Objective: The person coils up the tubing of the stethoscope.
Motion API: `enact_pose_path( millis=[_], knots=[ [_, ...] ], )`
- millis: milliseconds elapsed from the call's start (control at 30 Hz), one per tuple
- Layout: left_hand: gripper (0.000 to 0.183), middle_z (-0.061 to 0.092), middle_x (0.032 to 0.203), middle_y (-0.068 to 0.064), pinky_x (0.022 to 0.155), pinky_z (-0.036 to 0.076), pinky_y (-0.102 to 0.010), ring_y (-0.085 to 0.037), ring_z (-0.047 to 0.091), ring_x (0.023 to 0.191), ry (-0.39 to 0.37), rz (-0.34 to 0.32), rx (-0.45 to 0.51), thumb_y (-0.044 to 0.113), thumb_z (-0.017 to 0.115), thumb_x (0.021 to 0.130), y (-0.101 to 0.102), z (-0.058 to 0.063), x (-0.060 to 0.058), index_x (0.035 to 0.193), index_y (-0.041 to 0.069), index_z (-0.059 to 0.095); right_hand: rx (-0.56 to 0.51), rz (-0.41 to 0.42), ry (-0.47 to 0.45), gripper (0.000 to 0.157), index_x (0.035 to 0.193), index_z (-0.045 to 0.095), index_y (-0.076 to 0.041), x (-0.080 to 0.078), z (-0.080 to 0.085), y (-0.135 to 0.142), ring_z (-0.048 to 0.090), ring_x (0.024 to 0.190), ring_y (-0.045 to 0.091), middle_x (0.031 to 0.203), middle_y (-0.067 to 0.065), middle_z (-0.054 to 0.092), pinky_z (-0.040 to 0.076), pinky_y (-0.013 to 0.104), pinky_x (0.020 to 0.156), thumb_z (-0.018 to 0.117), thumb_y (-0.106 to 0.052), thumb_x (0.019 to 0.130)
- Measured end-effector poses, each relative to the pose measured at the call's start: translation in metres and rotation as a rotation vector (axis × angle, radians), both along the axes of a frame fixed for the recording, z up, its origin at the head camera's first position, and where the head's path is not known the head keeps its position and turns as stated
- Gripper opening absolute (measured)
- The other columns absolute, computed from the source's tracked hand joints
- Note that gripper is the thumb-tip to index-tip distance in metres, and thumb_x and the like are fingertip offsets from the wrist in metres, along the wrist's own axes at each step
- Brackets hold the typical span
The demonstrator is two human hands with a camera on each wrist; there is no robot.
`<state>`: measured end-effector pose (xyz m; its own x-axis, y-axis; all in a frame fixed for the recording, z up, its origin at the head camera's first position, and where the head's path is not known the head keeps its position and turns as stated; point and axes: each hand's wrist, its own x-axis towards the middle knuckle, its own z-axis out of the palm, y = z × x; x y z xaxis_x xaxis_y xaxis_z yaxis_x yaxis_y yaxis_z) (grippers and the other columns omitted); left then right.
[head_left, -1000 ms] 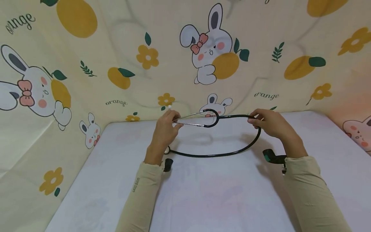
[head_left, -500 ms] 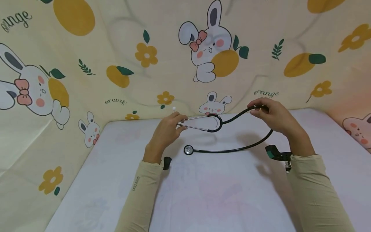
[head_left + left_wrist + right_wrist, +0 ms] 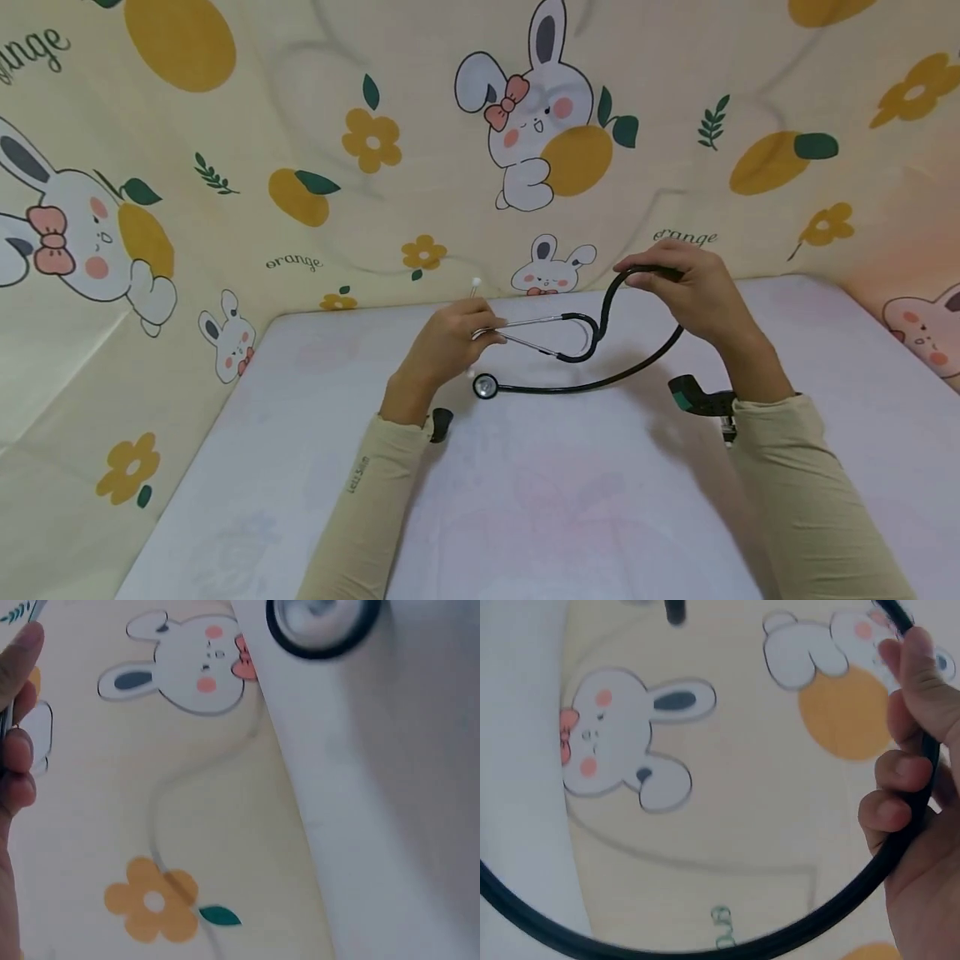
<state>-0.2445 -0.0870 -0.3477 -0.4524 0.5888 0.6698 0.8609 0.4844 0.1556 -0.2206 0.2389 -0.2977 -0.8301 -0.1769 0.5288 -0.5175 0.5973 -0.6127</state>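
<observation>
A black stethoscope is held up between both hands over the white table. My left hand pinches its silver metal ear tubes near the white ear tips, one of which shows above the fingers. My right hand grips the black tubing, which bends up to it from the Y-joint and hangs down in a curve on the other side. In the right wrist view the fingers of the right hand curl round the tube. The round chest piece is below the left hand, its silver face showing; part of it appears in the left wrist view.
A white-covered table spreads under the hands. Behind it rises a cream cloth backdrop printed with rabbits, oranges and flowers. Black wrist-camera mounts stick out from the left sleeve and the right sleeve.
My left hand has moved right with the ear tubes, closer to the right hand. The right hand has risen and the tubing between them now bends more sharply. The chest piece has come out from behind the left hand.
</observation>
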Motion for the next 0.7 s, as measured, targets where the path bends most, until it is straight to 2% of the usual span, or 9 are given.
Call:
enact_pose_path(
  millis=[67, 200, 300, 433, 500, 600, 667, 700],
  knots=[
    [0.016, 0.067, 0.082, -0.003, 0.068, 0.053, -0.017, -0.012, 0.063, 0.073, 0.007, -0.048, 0.000, 0.012, 0.082, 0.079, 0.006, 0.001, 0.002, 0.093, 0.003, 0.079, -0.026, 0.027, 0.007, 0.020, 0.108, 0.078, -0.011, -0.001, -0.001, -0.006, 0.053, 0.089, 0.009, 0.094, -0.011, 0.062, 0.043, 0.012, 0.070, 0.071, -0.007, 0.089],
    [0.015, 0.068, 0.082, -0.002, 0.067, 0.051, -0.014, -0.010, 0.063, 0.073, -0.042, -0.165, 0.017, 0.009, 0.082, 0.080, 0.018, 0.004, 0.009, 0.093, 0.002, 0.079, -0.046, 0.086, 0.000, 0.019, 0.107, 0.078, -0.011, -0.001, -0.003, -0.017, 0.053, 0.090, 0.008, 0.093, -0.014, 0.062, 0.042, 0.015, 0.071, 0.070, -0.007, 0.090],
    [0.015, 0.069, 0.082, -0.003, 0.066, 0.050, -0.013, -0.010, 0.063, 0.073, -0.097, -0.265, 0.057, 0.008, 0.082, 0.080, 0.028, 0.008, 0.015, 0.093, 0.002, 0.079, -0.079, 0.163, -0.006, 0.018, 0.108, 0.077, -0.007, 0.000, -0.006, -0.021, 0.054, 0.088, 0.007, 0.093, -0.014, 0.062, 0.043, 0.016, 0.072, 0.068, -0.005, 0.092],
    [0.015, 0.070, 0.082, -0.004, 0.067, 0.050, -0.014, -0.009, 0.062, 0.074, -0.140, -0.369, 0.120, 0.007, 0.082, 0.079, 0.038, 0.014, 0.022, 0.093, 0.003, 0.079, -0.196, 0.298, -0.040, 0.017, 0.107, 0.074, 0.003, 0.001, -0.007, -0.027, 0.054, 0.089, 0.010, 0.095, -0.011, 0.064, 0.043, 0.019, 0.073, 0.065, -0.003, 0.094],
    [0.015, 0.070, 0.082, -0.004, 0.067, 0.050, -0.014, -0.009, 0.062, 0.074, -0.130, -0.398, 0.134, 0.007, 0.082, 0.078, 0.041, 0.017, 0.025, 0.092, 0.003, 0.079, -0.234, 0.349, -0.060, 0.018, 0.107, 0.074, 0.004, 0.000, -0.007, -0.032, 0.055, 0.092, 0.010, 0.096, -0.010, 0.066, 0.044, 0.019, 0.075, 0.064, -0.003, 0.095],
    [0.015, 0.070, 0.082, -0.004, 0.069, 0.050, -0.013, -0.008, 0.063, 0.075, -0.089, -0.421, 0.136, 0.008, 0.082, 0.079, 0.046, 0.020, 0.030, 0.093, 0.003, 0.079, -0.223, 0.395, -0.095, 0.018, 0.108, 0.074, 0.002, 0.000, -0.009, -0.039, 0.058, 0.097, 0.006, 0.099, -0.013, 0.068, 0.046, 0.016, 0.080, 0.063, -0.006, 0.096],
    [0.015, 0.069, 0.081, -0.004, 0.069, 0.050, -0.012, -0.009, 0.063, 0.074, -0.046, -0.424, 0.150, 0.008, 0.083, 0.079, 0.049, 0.022, 0.032, 0.092, 0.003, 0.079, -0.197, 0.397, -0.122, 0.019, 0.108, 0.076, -0.002, -0.001, -0.010, -0.045, 0.060, 0.103, 0.001, 0.101, -0.018, 0.069, 0.047, 0.012, 0.085, 0.062, -0.008, 0.097],
    [0.015, 0.069, 0.081, -0.004, 0.069, 0.050, -0.012, -0.009, 0.063, 0.073, -0.020, -0.420, 0.162, 0.008, 0.083, 0.078, 0.050, 0.023, 0.034, 0.092, 0.003, 0.079, -0.192, 0.392, -0.138, 0.018, 0.108, 0.076, -0.005, -0.001, -0.010, -0.048, 0.060, 0.102, -0.001, 0.100, -0.019, 0.069, 0.047, 0.011, 0.083, 0.062, -0.009, 0.097]
  ],
)
